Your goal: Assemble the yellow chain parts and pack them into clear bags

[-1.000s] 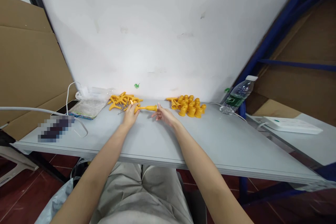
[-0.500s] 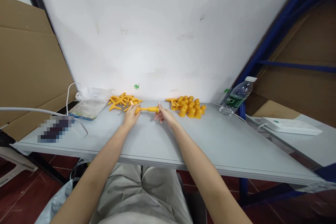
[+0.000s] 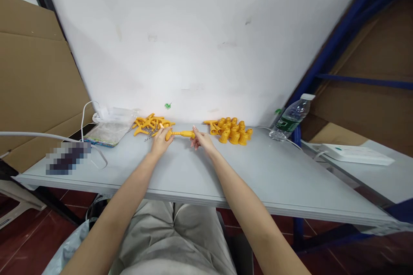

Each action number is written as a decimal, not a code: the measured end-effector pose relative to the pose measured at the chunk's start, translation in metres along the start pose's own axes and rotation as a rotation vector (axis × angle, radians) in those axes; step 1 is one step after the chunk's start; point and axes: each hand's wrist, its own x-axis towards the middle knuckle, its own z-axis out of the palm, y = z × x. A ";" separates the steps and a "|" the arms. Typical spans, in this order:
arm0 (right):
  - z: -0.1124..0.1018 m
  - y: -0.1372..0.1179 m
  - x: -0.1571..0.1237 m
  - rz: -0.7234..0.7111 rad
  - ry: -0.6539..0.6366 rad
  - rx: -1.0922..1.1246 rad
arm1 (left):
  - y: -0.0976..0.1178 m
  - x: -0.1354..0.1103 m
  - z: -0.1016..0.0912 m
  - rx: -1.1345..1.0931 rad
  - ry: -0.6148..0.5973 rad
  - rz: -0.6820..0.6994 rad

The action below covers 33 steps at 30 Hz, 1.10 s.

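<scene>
Head view: my left hand (image 3: 160, 142) has its fingers clamped on the left end of the yellow part (image 3: 179, 134). The part lies level, low over the grey surface (image 3: 258, 172), near its far edge by the white wall. My right hand (image 3: 201, 139) is at the right end of the yellow part, fingertips touching it. Can't tell if they actually pinch it or just rest there.

- Left of the yellow part, just beside it: pile of yellow hooks (image 3: 150, 123) with small metal chains (image 3: 151, 132) mixed in.
- Further left of the yellow part: clear plastic bag (image 3: 111, 129) and a white cable (image 3: 84, 116).
- Right of the yellow part, near: cluster of yellow caps (image 3: 232, 131), most standing upright.
- Well right of the yellow part: water bottle (image 3: 292, 118), leaning, then a white power strip (image 3: 355, 154).
</scene>
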 end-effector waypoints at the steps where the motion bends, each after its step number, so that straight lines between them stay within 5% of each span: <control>1: -0.001 -0.001 -0.001 0.016 -0.006 -0.013 | 0.001 0.000 0.000 -0.002 0.000 -0.005; 8: -0.022 -0.008 -0.007 -0.045 -0.200 -0.017 | -0.001 0.001 0.002 -0.006 0.010 -0.028; 33: -0.010 -0.001 -0.001 -0.141 -0.096 0.045 | -0.003 0.001 0.002 -0.024 0.029 -0.036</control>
